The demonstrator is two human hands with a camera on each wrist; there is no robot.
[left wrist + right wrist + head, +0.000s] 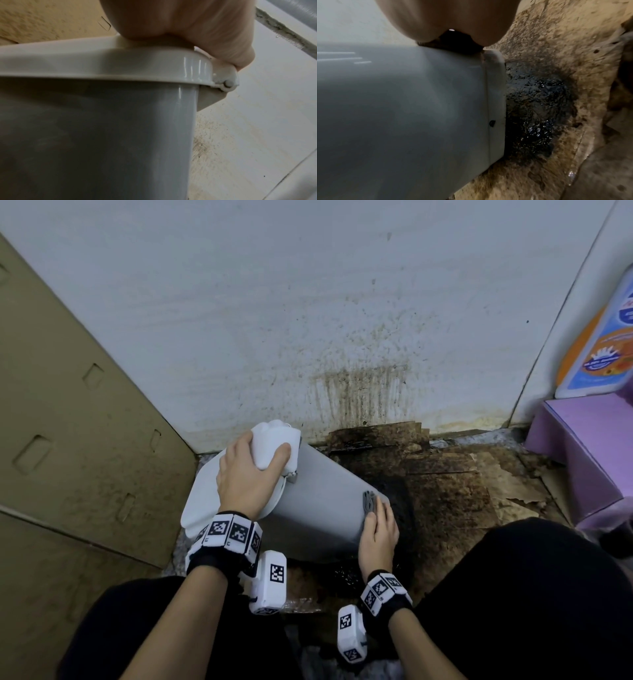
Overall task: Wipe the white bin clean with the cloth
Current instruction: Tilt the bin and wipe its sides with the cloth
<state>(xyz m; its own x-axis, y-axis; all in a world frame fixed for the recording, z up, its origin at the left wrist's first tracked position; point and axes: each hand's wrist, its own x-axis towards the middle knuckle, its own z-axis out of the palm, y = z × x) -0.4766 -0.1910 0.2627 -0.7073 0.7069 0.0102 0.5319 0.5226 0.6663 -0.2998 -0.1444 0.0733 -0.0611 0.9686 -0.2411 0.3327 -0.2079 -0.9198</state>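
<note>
Bin (pixel 322 508): tilted on its side.
Left hand (pixel 246 474): curled around lid end.
Right hand (pixel 378 534): fingers flat, pressing grey cloth (pixel 369 503) on base.

White wall (pixel 274 302) is standing at the back, carrying brown streaks and speckling (pixel 359 392) low down near the floor. Flattened cardboard (pixel 455 484) is covering the floor, soaked dark and mottled; a wet black patch (pixel 534 108) is glistening on it. A tall cardboard panel (pixel 68 422) with slot cut-outs is leaning along the left side, meeting the wall at the corner. At right, a purple box (pixel 582 446) is sitting on the floor, bearing a white container with an orange and blue label (pixel 603 350). Light is falling dim and even.
</note>
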